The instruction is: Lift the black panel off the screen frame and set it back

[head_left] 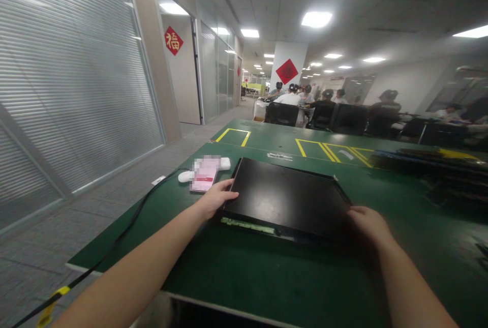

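Note:
A black display panel (290, 196) with thin raised edges is held between my two hands, low over the green table or resting on it; I cannot tell which. Along its near edge runs a narrow green circuit board strip (247, 225). My left hand (218, 198) grips the left edge, thumb on top. At the right edge, my right hand (369, 224) holds the panel with its thumb above. The fingers beneath the panel are hidden on both sides. Just beyond my left hand lies a phone (204, 178) with a pink screen, partly pixelated.
Under everything is a green table (297, 287) with yellow tape outlines (320, 147). A white device (185, 177) lies beside the phone, and a black cable (129, 226) trails off the left edge. Dark flat items (438, 170) are piled at right, blurred. Several people sit farther back.

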{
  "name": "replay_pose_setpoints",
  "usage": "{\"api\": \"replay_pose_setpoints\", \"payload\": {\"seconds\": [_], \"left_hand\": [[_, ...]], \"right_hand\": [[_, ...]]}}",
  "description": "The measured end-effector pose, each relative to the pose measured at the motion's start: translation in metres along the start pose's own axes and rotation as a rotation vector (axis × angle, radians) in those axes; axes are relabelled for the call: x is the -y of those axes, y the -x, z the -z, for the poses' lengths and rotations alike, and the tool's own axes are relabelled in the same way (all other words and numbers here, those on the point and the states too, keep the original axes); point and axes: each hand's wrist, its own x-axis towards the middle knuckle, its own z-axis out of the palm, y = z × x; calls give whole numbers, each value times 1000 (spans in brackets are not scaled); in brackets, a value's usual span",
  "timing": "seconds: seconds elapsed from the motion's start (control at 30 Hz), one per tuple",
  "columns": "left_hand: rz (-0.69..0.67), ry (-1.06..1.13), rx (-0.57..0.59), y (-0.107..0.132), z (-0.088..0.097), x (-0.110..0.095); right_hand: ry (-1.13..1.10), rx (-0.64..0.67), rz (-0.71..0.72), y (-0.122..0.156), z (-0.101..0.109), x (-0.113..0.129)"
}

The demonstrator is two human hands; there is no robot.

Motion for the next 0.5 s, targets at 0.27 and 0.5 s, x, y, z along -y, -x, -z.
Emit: {"api": "replay_pose_setpoints", "payload": {"seconds": [0.27, 0.5], "left_hand": [[-78, -16, 94, 1, 1, -4], [-131, 18, 91, 9, -5, -11]], "right_hand": [[-28, 2, -4, -1, -1, -2], [-83, -4, -29, 4, 1, 2]]}}
